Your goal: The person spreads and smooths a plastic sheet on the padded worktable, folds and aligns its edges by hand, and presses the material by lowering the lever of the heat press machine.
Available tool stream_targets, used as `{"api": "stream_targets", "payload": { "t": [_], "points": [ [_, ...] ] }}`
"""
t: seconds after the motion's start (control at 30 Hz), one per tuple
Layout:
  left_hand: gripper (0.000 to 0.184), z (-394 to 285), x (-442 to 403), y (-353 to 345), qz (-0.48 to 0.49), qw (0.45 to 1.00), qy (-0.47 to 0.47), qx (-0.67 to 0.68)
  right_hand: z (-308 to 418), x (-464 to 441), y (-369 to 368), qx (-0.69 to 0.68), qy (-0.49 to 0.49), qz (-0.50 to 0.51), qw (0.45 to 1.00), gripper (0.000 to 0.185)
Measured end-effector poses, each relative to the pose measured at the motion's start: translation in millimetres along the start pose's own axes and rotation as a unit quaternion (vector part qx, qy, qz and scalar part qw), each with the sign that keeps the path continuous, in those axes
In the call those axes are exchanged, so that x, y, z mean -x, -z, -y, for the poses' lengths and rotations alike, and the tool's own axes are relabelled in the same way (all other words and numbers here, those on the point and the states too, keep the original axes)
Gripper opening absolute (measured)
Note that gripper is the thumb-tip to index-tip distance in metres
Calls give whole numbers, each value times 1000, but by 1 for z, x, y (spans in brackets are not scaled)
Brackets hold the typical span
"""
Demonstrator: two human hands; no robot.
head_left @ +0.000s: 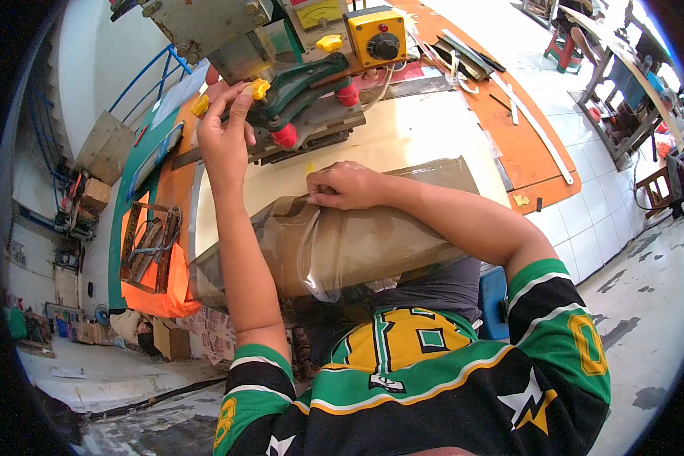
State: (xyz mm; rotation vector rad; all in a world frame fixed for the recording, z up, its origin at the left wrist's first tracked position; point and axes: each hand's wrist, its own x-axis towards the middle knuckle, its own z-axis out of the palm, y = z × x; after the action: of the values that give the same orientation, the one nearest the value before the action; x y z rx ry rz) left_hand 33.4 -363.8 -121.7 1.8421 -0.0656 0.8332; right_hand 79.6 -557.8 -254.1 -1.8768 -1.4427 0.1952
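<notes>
My left hand [224, 133] is raised to the green clamp arm [300, 87] of a press machine. Its thumb and fingertips close at a yellow star-shaped knob [260, 89], and a second yellow knob [200, 105] is just left of the fingers. My right hand [346, 186] is closed in a pinch at the upper edge of a brownish transparent plastic sheet [387, 239]. The sheet is creased below this hand and drapes from the pale work board [414, 125] over my lap. Red-covered feet of the clamp [283, 136] stand above the board.
A yellow control box [375, 38] with a black dial sits on the machine. Strips and flat tools [463, 57] lie on the orange tabletop [536, 144] at right. A metal frame [150, 247] rests on orange material [176, 285] at left.
</notes>
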Motion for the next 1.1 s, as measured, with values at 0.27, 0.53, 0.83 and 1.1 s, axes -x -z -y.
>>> {"api": "stream_targets", "payload": {
  "t": [0.27, 0.53, 0.83, 1.1],
  "points": [
    [25, 7, 2, -3, -24, 997, -34, 58, -1, 0, -1, -6, -5, -2, 1000, 27],
    [25, 10, 4, -4, -34, 998, -38, 31, 2, 0, 1, 3, -7, 3, 1000, 28],
    [28, 18, 7, -8, -62, 995, -72, -35, 1, -1, 0, 0, -5, 1, 1000, 26],
    [35, 2, 4, -18, -70, 973, -129, -179, 2, -1, 0, 6, -10, 2, 1000, 27]
  ]
}}
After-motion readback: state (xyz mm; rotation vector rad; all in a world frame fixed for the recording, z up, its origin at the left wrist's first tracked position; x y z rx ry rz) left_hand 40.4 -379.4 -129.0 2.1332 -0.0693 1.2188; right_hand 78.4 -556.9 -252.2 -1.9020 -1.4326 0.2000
